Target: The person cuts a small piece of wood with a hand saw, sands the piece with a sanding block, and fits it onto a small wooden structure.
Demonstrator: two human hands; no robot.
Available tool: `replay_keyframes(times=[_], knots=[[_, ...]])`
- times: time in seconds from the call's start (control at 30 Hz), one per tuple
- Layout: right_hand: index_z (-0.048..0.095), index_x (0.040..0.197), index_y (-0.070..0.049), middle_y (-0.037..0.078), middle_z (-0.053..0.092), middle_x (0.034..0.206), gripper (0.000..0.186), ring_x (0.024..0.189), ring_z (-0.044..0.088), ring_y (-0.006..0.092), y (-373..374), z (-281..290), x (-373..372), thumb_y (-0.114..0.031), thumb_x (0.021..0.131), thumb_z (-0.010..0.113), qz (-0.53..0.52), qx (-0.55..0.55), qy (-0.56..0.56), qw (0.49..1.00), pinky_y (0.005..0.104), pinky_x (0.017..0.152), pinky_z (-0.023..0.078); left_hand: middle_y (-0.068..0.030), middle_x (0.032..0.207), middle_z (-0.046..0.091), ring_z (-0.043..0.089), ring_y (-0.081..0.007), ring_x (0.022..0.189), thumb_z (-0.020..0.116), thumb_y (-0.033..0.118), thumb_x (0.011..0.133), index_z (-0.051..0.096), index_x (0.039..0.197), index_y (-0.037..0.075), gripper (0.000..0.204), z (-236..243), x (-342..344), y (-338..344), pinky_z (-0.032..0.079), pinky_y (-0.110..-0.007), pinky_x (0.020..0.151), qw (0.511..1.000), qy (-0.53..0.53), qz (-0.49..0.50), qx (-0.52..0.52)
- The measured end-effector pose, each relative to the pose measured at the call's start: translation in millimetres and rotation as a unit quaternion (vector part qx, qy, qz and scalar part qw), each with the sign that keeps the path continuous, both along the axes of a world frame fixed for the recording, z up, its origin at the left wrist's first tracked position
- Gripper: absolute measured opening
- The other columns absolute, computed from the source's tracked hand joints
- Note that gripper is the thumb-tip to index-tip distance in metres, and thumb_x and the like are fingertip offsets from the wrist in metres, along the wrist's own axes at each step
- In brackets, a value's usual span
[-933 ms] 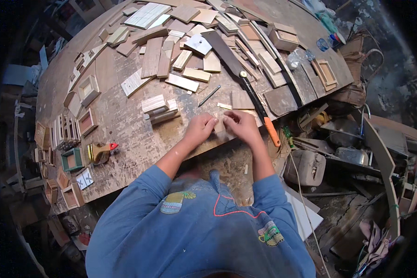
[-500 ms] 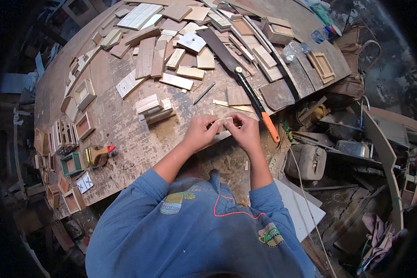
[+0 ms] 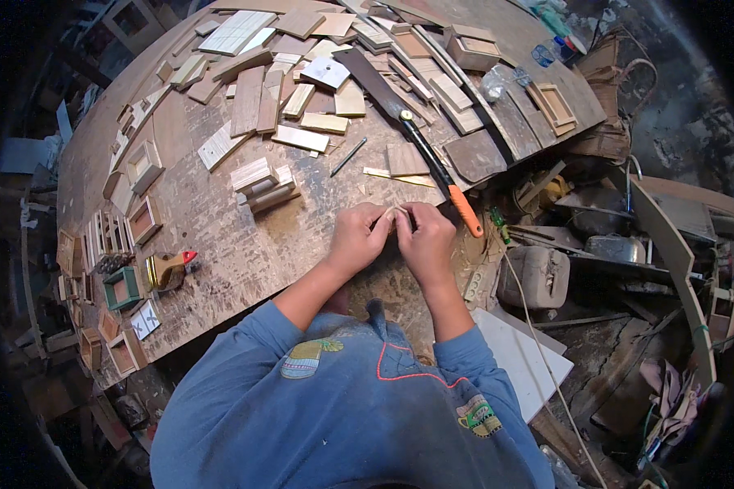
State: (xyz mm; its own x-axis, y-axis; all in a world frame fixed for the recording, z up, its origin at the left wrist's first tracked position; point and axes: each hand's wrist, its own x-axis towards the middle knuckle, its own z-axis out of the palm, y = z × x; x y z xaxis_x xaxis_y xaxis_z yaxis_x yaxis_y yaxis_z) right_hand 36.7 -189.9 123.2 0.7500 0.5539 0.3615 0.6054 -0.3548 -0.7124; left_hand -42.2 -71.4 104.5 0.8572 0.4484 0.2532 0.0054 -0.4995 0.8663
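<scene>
Close together at the table's front edge, my left hand (image 3: pixel 357 235) and my right hand (image 3: pixel 428 243) pinch a small, pale wooden piece (image 3: pixel 395 209) between thumbs and fingertips. Only a thin edge of it shows; the fingers cover the rest. Just beyond, a square wooden board (image 3: pixel 405 159) and a narrow yellow strip (image 3: pixel 400 177) lie flat. A handsaw (image 3: pixel 429 156) with a dark blade and orange handle end rests to the right of these. Left of them are a pencil (image 3: pixel 348 156) and a small stack of wooden blocks (image 3: pixel 264 186).
Many loose wood offcuts (image 3: pixel 257 102) cover the far side of the worktable (image 3: pixel 220 269). Small wooden boxes (image 3: pixel 145 165), a green box (image 3: pixel 122 288) and a yellow-brown thing with a red tip (image 3: pixel 170 269) stand at left. A grey jerrycan (image 3: pixel 534 277) sits among clutter at right.
The wooden piece has turned from showing its flat face to showing a thin edge, and my fingertips have drawn closer together. The whole view has shifted slightly.
</scene>
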Motion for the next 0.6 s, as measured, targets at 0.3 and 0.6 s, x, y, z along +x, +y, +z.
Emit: replay_keyframes(times=[0.3, 0.6], knots=[[0.065, 0.098, 0.001, 0.017, 0.064, 0.081, 0.02, 0.073, 0.064, 0.0336, -9, 4, -29, -0.002, 0.078, 0.068, -0.016, 0.008, -0.055, 0.998, 0.0389, 0.067, 0.052, -0.0204, 0.078, 0.066, 0.064, -0.0352, 0.071, 0.06, 0.009, 0.083, 0.069, 0.088, -0.002, 0.015, 11, -9, -5, 0.05, -0.038, 0.064, 0.997, 0.005, 0.004, 0.075], [0.064, 0.105, 0.005, 0.017, 0.065, 0.086, 0.025, 0.076, 0.066, 0.029, -23, 19, -33, -0.005, 0.081, 0.065, 0.023, 0.048, -0.061, 0.997, 0.0361, 0.068, 0.054, -0.0146, 0.075, 0.065, 0.064, -0.0235, 0.068, 0.057, 0.011, 0.088, 0.065, 0.085, -0.003, 0.017, 23, -17, -3, 0.05, -0.032, 0.064, 0.999, -0.003, -0.042, -0.002]])
